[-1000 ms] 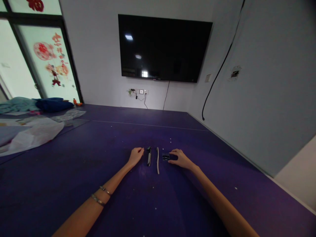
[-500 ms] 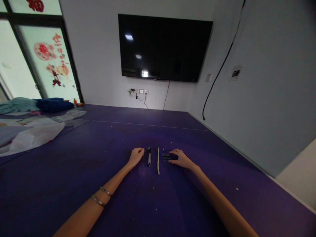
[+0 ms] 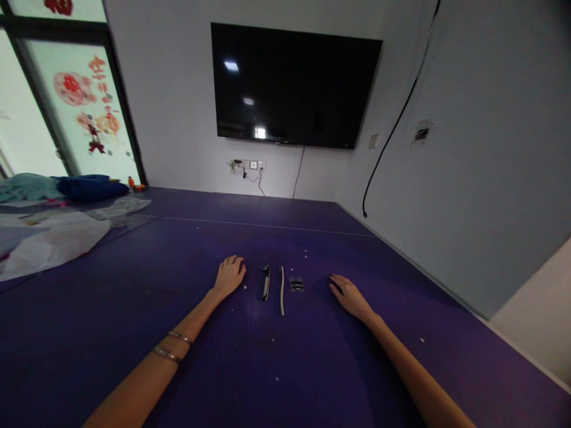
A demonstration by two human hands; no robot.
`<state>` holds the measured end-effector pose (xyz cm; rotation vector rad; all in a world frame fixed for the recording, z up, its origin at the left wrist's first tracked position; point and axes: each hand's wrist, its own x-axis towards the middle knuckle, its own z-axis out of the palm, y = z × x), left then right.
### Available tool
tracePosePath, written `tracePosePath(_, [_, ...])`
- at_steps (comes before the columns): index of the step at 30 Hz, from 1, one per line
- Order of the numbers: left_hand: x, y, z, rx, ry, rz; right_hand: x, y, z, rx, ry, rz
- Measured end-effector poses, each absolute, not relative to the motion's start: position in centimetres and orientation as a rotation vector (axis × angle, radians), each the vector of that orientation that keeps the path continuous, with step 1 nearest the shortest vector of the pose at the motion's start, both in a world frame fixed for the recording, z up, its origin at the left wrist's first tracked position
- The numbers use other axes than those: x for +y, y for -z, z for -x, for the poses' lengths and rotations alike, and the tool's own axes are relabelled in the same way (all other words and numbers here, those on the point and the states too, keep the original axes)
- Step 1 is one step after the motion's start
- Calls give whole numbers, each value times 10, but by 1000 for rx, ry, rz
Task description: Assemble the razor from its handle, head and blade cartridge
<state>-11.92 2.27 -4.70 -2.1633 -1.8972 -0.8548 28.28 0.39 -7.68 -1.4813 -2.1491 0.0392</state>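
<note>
My left hand (image 3: 229,275) lies flat on the purple surface, fingers stretched out, holding nothing. Just right of it is a razor (image 3: 266,284), black and silver, its head pointing away from me. Beside the razor lies a slim, pale stick (image 3: 282,291) that looks like a toothbrush, roughly parallel to it. Further right sits a small clear pack (image 3: 297,284) with dark pieces inside, too small to make out. My right hand (image 3: 351,296) rests palm down to the right of the pack, apart from it, with extended fingers and nothing in them.
The purple surface (image 3: 187,356) runs back to a wall with a television (image 3: 294,89). White plastic sheeting (image 3: 66,241) and folded cloths (image 3: 91,187) lie at the left. A black cable (image 3: 392,131) hangs along the right wall. White specks dot the surface.
My right hand has let go of the clear pack and moved right. My left hand has opened from a closed shape and shifted left, away from the razor.
</note>
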Motion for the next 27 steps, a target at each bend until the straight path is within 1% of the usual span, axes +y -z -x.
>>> tracePosePath(4, [26,56,122,-2017,582,2143,2,78,-282,-2168,-17,1521])
tracePosePath(8, [29,59,123,-2026,431,2199,1,76,-279,-2174,17,1519])
tracePosePath(27, [23,52,122,-2065,413,2215,-2,75,-279,-2168,19,1511])
